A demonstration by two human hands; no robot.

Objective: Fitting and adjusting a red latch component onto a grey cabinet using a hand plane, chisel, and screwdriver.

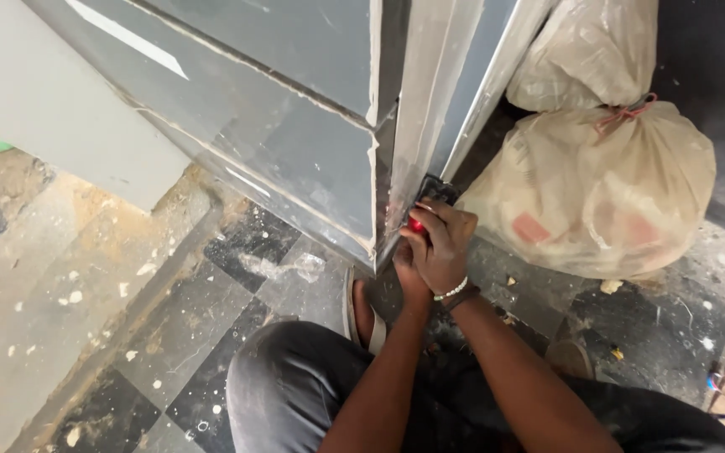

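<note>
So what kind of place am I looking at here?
Probably a room under renovation or repainting: a grey painted corner panel with rough filler seams, a paint-spattered black-and-grey tiled floor, and tied translucent plastic sacks. Both hands press a red-handled tool to the corner.

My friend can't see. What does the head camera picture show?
Both hands, right hand over left hand, press a red-handled tool against the bottom corner of a grey wall. Tied plastic bags sit beside it on the speckled floor.
</note>
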